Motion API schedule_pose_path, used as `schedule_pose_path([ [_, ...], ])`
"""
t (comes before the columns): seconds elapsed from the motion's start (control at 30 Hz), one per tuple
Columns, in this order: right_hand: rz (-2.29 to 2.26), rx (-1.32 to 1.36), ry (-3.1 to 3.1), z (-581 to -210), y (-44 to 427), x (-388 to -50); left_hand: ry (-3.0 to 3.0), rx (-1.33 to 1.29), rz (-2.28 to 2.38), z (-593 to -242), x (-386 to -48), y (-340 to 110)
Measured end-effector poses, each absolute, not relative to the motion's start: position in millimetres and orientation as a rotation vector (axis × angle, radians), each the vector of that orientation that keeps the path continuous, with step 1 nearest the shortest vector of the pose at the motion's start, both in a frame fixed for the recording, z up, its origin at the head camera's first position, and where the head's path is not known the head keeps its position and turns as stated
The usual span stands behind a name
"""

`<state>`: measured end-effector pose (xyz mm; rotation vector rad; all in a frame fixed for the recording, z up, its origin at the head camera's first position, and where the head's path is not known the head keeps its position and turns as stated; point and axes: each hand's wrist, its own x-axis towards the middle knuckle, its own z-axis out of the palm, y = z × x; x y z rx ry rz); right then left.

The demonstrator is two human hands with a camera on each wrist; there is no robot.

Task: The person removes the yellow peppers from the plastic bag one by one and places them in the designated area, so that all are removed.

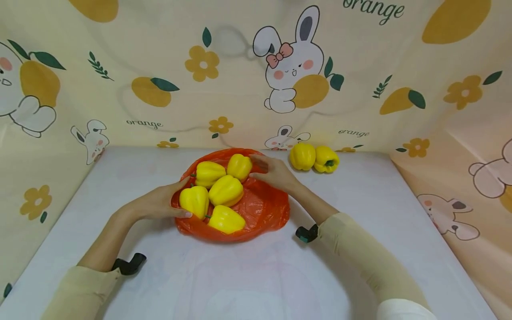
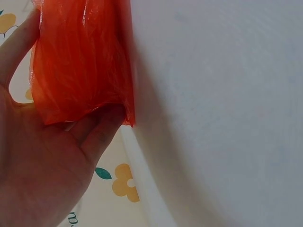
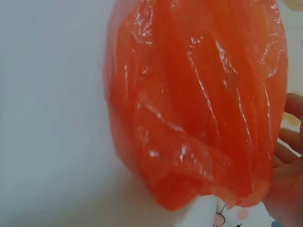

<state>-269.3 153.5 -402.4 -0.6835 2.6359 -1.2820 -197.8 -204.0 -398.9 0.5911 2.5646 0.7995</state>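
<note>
A red plastic bag [image 1: 266, 206] lies wide open on the white table, with several yellow bell peppers [image 1: 226, 191] inside. My left hand [image 1: 160, 202] holds the bag's left side, thumb over the front rim. In the left wrist view, the fingers [image 2: 102, 132] bend against the red plastic. Over the bag's back right rim, my right hand [image 1: 274, 173] has its fingers spread loosely beside the rearmost bell pepper [image 1: 239, 167]; whether they touch it I cannot tell. The right wrist view mostly shows the bag's outer wall [image 3: 199, 104], with part of that hand behind it.
Two more yellow bell peppers, one on its side [image 1: 326, 159] and one beside it [image 1: 302, 156], sit at the table's back edge, right of the bag. A printed cloth [image 1: 232, 98] with rabbits and oranges hangs behind and along the sides. Each wrist carries a black device [image 1: 130, 264].
</note>
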Motion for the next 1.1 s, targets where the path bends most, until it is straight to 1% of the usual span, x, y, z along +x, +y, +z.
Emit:
schedule_pose_path([
  [0.3, -1.254, -0.675, 2.647, -409.8, 143.0, -276.2, 2.554, 0.581, 0.795, -399.7, -197.0, -203.4],
  [0.8, -1.08, -0.686, 2.708, -421.3, 132.9, -289.4, 2.566, 0.576, 0.768, -399.4, -198.8, -202.8],
  [1.1, -1.023, -0.72, 2.776, -417.5, 141.1, -290.0, 2.565, 0.574, 0.772, -397.8, -198.5, -202.0],
])
